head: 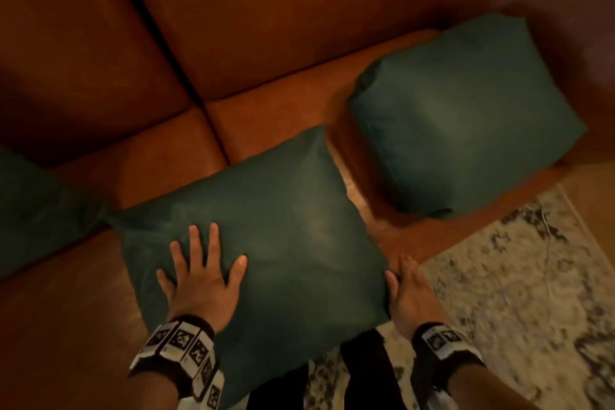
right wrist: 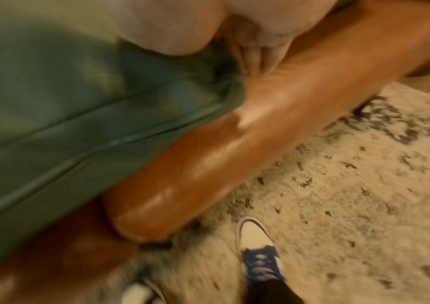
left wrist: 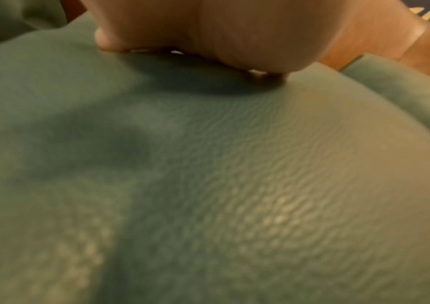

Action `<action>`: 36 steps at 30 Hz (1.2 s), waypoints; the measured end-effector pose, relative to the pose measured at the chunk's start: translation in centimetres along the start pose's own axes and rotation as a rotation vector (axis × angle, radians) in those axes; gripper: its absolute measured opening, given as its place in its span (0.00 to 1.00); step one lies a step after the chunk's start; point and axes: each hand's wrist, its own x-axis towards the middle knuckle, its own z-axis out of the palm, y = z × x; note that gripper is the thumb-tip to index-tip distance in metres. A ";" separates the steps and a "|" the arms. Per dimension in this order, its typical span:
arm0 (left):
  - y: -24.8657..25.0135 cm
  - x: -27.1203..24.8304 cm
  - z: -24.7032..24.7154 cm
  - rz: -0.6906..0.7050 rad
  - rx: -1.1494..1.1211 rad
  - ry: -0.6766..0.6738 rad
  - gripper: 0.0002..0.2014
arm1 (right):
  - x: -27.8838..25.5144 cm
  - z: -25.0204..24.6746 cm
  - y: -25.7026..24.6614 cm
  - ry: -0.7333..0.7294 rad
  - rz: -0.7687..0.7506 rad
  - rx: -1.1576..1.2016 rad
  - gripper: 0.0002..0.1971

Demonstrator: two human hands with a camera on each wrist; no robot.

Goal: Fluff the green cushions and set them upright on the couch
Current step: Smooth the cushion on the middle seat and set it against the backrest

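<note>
- On the couch point(head: 299, 27) seat, the near cushion point(head: 283, 226) lies flat, its front edge overhanging.
- Left hand point(head: 199, 280) presses it with spread fingers; right hand point(head: 411, 296) lies flat against its side (straight fingers, nothing pinched).
- Risk: it looks smooth, so a hard pat could slide it onto the rug point(head: 499, 293).

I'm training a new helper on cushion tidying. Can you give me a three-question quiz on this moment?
1. True or false: the left hand lies flat, fingers spread, on top of the near cushion.
2. Where is the right hand? A) on the far cushion B) at the near cushion's right edge C) on the rug
3. Fill in: both cushions lie ____ on the couch seat, not upright.

Key: 1 true; 2 B; 3 flat
</note>
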 end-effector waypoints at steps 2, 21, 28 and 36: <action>0.0 0.2 -0.1 -0.009 -0.002 -0.005 0.35 | -1.1 -0.8 -0.6 0.106 -0.015 0.077 0.33; 1.9 -5.3 -1.6 0.214 0.112 0.302 0.30 | -0.5 -6.1 2.9 0.071 -0.046 0.122 0.18; -0.1 -10.0 4.1 0.003 -0.139 0.248 0.37 | -0.3 0.0 3.8 -0.345 0.396 1.130 0.37; -2.3 -7.7 3.1 0.058 -0.167 0.269 0.37 | -1.5 0.8 6.0 -0.567 0.195 1.652 0.23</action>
